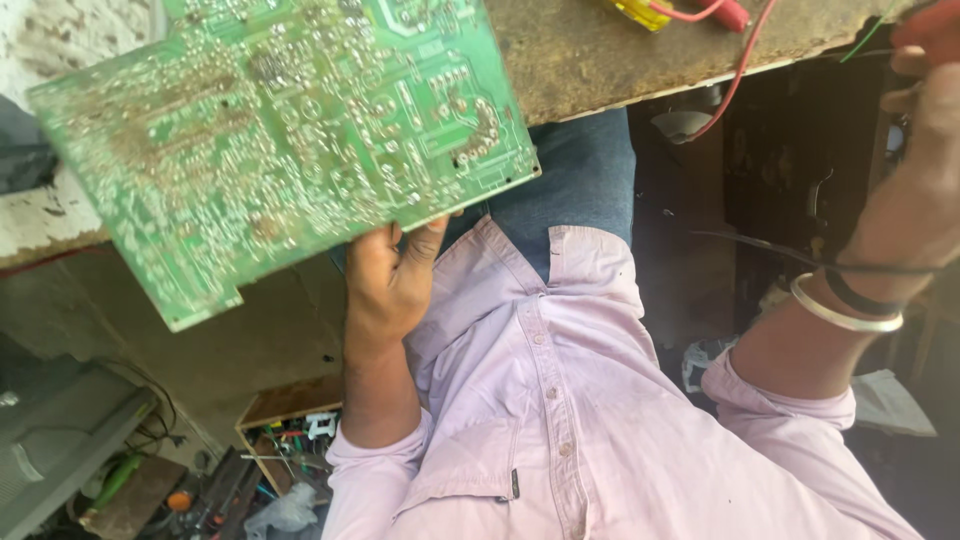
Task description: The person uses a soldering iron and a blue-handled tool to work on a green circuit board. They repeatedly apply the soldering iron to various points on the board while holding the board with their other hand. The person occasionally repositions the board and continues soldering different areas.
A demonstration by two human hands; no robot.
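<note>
My left hand (390,275) grips the near edge of a large green circuit board (280,130) and holds it tilted above the bench, solder side up. Many silver solder joints and some brownish stains cover the board. My right hand (920,190) reaches to the upper right edge of the view, with a metal bangle and a dark band on its wrist. Its fingers curl near a red object (930,30) and a thin green wire (865,40). The frame edge cuts off what they hold. A thin black wire (760,248) runs across that wrist.
A worn brown workbench (620,50) lies ahead, with a yellow tool (640,12) and a red lead (740,70) hanging off its edge. On the floor at lower left stand a wooden box of hand tools (290,430) and a grey device casing (60,450).
</note>
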